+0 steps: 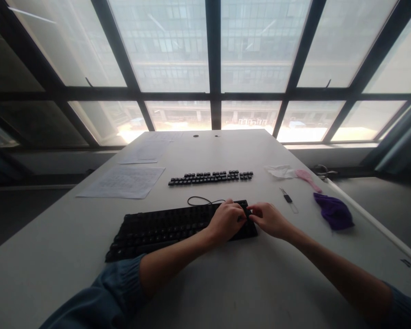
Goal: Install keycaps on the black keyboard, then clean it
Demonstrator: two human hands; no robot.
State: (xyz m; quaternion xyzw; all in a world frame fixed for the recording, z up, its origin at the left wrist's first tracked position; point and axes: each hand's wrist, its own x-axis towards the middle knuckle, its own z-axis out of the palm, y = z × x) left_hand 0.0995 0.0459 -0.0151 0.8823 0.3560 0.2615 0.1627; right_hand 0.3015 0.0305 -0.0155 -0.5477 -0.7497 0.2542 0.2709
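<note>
A black keyboard (171, 228) lies on the white table before me, its upper rows bare of keycaps on the left and middle. My left hand (228, 219) rests over its right end with the fingers curled down; whatever they hold is hidden. From the right, my right hand (267, 219) meets the keyboard's right edge, thumb and forefinger bent toward each other close to the left fingers. Anything between those fingertips is too small and dark to name. Behind the keyboard, loose black keycaps (210, 177) stand in rows, and a thin black cable (198, 198) loops on the table.
Right of the keyboard lie a keycap puller (287, 198), a purple cloth (332, 211), a pink brush-like item (307, 179) and a crumpled white tissue (280, 172). Printed paper sheets (123, 182) are at the left. Large windows (173, 45) stand beyond the table (219, 153).
</note>
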